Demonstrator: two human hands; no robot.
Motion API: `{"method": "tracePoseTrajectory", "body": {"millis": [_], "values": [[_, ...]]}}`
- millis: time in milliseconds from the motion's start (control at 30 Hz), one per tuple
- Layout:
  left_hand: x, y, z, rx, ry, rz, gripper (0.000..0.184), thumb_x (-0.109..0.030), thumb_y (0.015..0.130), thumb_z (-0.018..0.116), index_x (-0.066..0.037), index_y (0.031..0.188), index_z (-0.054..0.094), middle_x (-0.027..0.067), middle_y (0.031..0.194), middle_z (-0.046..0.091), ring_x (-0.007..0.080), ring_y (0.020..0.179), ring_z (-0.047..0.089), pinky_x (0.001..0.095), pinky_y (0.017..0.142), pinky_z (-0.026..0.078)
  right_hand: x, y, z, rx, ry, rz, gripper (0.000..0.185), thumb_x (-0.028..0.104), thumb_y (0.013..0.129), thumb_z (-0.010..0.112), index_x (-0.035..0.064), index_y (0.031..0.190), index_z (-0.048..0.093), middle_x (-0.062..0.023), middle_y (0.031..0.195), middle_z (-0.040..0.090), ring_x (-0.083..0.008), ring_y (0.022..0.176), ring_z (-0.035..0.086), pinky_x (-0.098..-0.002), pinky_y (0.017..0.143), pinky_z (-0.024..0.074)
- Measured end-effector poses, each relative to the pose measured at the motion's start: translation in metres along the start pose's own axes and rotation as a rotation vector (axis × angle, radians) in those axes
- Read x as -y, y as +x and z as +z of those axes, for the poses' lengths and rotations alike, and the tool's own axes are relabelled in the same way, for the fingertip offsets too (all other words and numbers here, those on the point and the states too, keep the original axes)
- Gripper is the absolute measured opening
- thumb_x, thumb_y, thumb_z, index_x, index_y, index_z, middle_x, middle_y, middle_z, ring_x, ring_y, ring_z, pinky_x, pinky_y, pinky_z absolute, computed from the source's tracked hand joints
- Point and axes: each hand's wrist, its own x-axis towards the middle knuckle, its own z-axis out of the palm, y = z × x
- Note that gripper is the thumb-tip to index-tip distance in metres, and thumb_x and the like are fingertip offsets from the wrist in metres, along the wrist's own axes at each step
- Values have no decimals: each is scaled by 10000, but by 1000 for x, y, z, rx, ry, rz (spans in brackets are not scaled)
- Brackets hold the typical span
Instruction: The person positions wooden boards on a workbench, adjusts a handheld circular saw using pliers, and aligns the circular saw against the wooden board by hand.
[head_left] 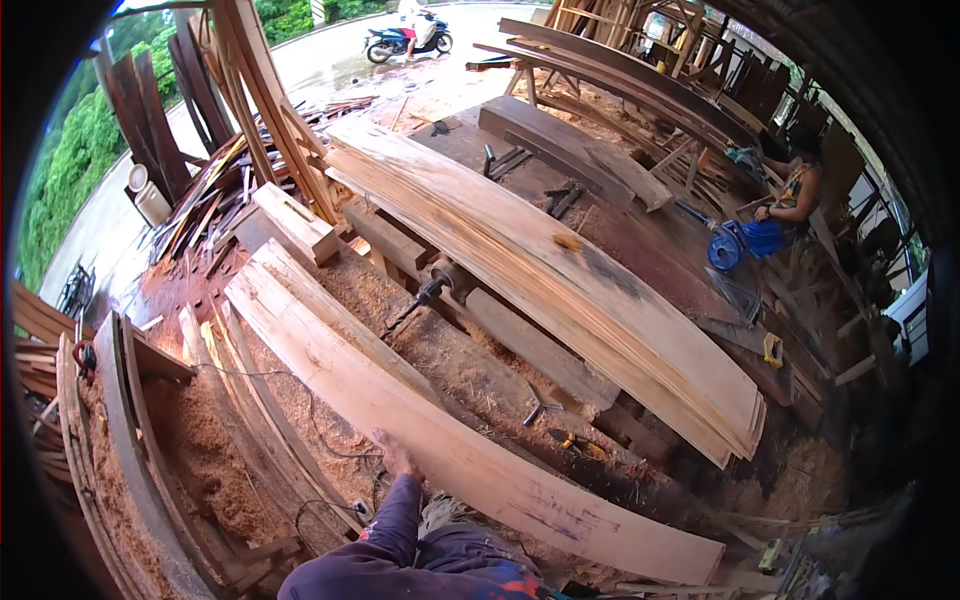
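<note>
One left hand (398, 458) touches a plank (470, 452); finger spread unclear.

Daylight glares off the road (330, 62), the right side lies dim, and fisheye edges curve into black

No text can be read; dark marks (572, 514) on the near plank (455, 445) seem too blurred.

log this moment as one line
left hand: on near edge of long plank | right hand: out of view | drill: between plank and board stack
</note>
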Motion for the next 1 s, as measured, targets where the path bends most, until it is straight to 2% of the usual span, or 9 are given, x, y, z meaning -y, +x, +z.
{"method": "tracePoseTrajectory", "body": {"millis": [100,167,200,333,400,600,733,867,1000], "values": [[15,19,-15,145,-50,46,1042,-810,846,496,84,1380,497,187,1355,579,318,1172,581,447,1037,446,-23,-6,5,9,39,16,480,294,784,714,-6,1152,644,-230,1039,693,-385,966,654,-464,854,513],[23,35,-21,382,-206,21,1014,-804,852,495,17,1445,449,169,1411,545,323,1218,557,471,1079,412,-37,-8,5,3,67,31,480,296,785,713,-5,1152,643,-231,1041,693,-387,969,653,-465,855,513],[26,45,-18,350,-214,33,995,-794,858,503,-32,1491,398,144,1458,513,325,1260,532,479,1117,377,-45,-11,8,2,83,42,479,297,785,713,-5,1152,643,-232,1041,693,-389,970,653,-465,855,512],[29,64,-22,447,-129,97,994,-783,870,497,-23,1500,374,135,1478,496,327,1271,529,473,1111,392,-59,-10,10,13,126,55,478,300,788,711,-3,1152,641,-235,1044,691,-394,976,651,-467,856,510],[-5,-35,-9,395,-123,44,974,-771,886,476,11,1464,419,147,1448,527,330,1260,541,474,1083,422,-63,-10,11,14,138,60,478,301,789,710,-2,1152,640,-236,1045,691,-397,978,650,-468,857,510],[11,8,11,210,21,137,969,-775,892,451,34,1426,468,158,1411,561,335,1236,562,469,1059,445,-74,-14,20,56,137,58,476,306,793,707,1,1152,638,-241,1049,689,-405,987,648,-472,859,507],[-11,-56,27,36,-38,58,974,-782,892,435,52,1389,514,169,1365,598,337,1198,590,460,1048,454,-81,-13,17,67,136,43,475,309,796,705,3,1152,636,-244,1052,687,-410,992,647,-474,861,505],[20,14,12,231,27,214,992,-784,894,423,58,1413,487,181,1383,582,335,1195,596,463,1053,451,-87,-15,12,71,106,20,474,312,799,703,5,1152,634,-247,1055,686,-416,998,645,-476,862,504],[23,32,12,178,96,181,1033,-828,868,398,37,1428,474,201,1373,577,333,1181,612,474,1004,491,-92,-15,1,60,35,-19,472,315,801,701,7,1152,633,-250,1057,685,-421,1003,644,-478,863,502]]}}
